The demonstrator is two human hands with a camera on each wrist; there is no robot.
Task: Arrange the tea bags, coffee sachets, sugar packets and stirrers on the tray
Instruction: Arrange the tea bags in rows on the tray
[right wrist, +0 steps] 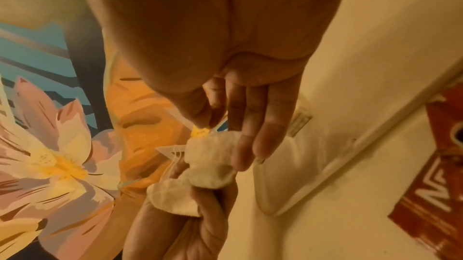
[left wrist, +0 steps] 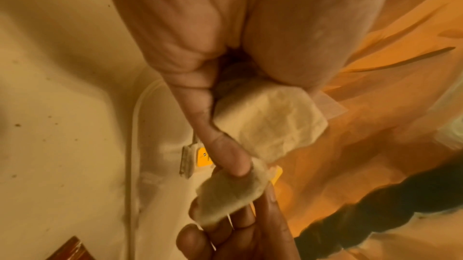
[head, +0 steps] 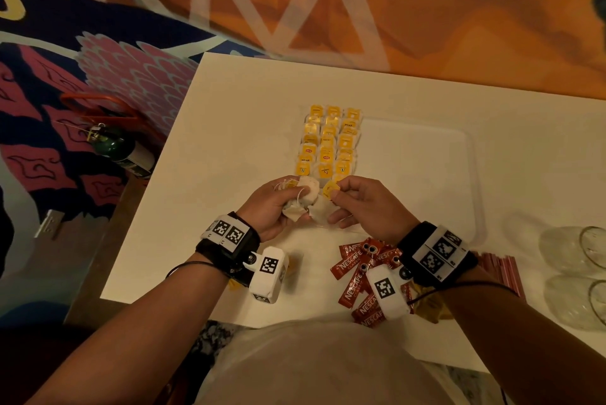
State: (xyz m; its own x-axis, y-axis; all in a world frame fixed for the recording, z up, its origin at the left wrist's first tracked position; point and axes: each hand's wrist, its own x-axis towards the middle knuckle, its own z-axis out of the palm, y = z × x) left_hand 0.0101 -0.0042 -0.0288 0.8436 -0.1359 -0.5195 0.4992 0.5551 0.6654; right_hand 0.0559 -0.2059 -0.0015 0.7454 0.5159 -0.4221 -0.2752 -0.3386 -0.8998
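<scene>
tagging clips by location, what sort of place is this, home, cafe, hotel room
Most likely a home or guest room, though I can't be sure: a small white table stands on a patterned rug, with Nescafe coffee sachets and empty glasses on it, and tea bags in rows on a clear tray.

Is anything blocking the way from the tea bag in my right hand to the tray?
Nothing visible. The right hand pinches a yellow-tagged tea bag just short of the tea-bag rows on the clear plastic tray.

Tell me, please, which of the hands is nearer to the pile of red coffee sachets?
Right. The right hand hovers just beyond the red coffee sachets, its wrist above them; the left hand is farther, off to their left.
</scene>
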